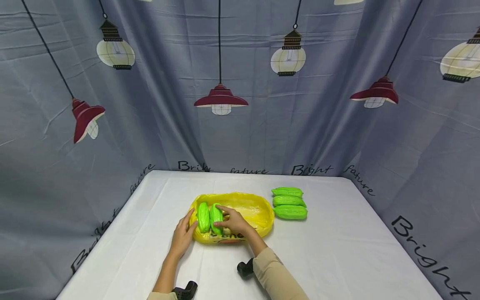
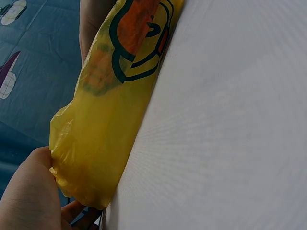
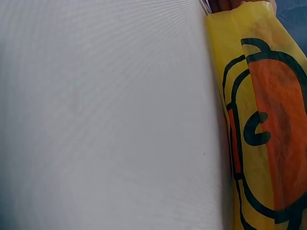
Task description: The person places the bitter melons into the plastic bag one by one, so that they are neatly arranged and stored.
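Note:
A yellow plastic bag (image 1: 258, 207) with an orange and black cartoon print is spread into an oval, basin-like shape on the table. Two bright green, ridged bitter melons lie side by side at its left end: an outer bitter melon (image 1: 203, 217) and an inner bitter melon (image 1: 215, 214). My right hand (image 1: 233, 221) reaches into the bag and holds the inner one between thumb and fingers. At the left end, my left hand (image 1: 183, 235) grips the bag's edge; in the left wrist view, the bag (image 2: 96, 143) partly hides its fingers.
To the right of the bag, three more bitter melons (image 1: 290, 201) lie in a stack-like row on the white tablecloth (image 1: 337, 250). A grey curtain (image 1: 247, 137) printed with lamps stands behind the table and along both sides. Black wrist devices (image 1: 245, 268) sit at both sleeves.

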Available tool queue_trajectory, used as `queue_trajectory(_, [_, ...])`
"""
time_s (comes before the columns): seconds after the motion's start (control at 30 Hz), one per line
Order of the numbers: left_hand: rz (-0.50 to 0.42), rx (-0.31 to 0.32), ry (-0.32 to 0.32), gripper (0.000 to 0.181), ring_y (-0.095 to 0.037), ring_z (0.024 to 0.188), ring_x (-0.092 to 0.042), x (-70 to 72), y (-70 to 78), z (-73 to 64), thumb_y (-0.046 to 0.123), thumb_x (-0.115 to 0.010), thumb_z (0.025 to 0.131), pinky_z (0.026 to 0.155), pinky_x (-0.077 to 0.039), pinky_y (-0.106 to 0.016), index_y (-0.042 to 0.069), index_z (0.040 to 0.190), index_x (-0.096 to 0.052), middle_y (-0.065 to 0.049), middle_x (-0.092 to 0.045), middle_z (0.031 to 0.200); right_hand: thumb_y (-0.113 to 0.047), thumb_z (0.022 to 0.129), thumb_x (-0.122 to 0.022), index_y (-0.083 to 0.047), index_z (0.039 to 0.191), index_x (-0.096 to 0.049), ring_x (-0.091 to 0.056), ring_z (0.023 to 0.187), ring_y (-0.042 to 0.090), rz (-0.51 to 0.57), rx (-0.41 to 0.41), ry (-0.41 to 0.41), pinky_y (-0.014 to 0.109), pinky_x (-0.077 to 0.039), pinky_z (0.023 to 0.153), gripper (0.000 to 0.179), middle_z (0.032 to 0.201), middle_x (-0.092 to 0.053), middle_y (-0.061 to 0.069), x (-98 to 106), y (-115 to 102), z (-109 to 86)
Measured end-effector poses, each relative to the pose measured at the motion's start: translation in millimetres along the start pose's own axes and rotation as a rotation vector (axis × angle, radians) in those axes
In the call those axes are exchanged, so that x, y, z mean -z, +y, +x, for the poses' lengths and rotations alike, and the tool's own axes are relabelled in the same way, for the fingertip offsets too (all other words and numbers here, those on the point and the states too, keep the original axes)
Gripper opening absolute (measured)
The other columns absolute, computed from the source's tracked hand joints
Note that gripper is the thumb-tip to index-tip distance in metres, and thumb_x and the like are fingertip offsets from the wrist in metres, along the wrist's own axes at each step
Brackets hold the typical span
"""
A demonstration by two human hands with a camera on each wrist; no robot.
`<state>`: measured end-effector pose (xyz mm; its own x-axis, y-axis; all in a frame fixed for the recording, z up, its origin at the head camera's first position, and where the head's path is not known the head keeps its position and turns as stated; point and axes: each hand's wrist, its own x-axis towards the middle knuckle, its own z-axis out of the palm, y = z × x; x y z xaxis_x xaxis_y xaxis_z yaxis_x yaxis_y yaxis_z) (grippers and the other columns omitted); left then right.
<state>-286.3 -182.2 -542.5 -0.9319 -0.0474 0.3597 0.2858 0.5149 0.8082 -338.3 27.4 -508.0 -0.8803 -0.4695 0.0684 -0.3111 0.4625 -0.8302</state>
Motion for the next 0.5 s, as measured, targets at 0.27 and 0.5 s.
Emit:
queue_trajectory(0.27, [0.01,0.016,-0.018,0.05,-0.043,0.12,-0.04,0.6,-0.3,1.8,0.03,-0.049,0.096,0.097,-0.031,-0.058,0.012,0.142,-0.038,-0.024,-0.044,0.131,-0.028,0.081,-0.072,-0.016,0.139,-0.043,-0.052,0.107,0.03,-0.011,0.0,-0.006,0.04,-0.049,0.08,0.066,0.127,-0.051,0.014,-2.3,-1.2,4.2])
queue_trajectory(0.5, [0.014,0.019,-0.016,0.05,-0.043,0.12,-0.04,0.7,-0.1,1.4,0.029,-0.049,0.096,0.096,-0.031,-0.058,0.012,0.142,-0.038,-0.024,-0.044,0.131,-0.03,0.081,-0.072,-0.017,0.14,-0.042,-0.051,0.109,0.032,-0.014,-0.008,-0.016,0.041,-0.048,0.08,0.067,0.128,-0.05,0.016,-4.1,-2.0,5.8])
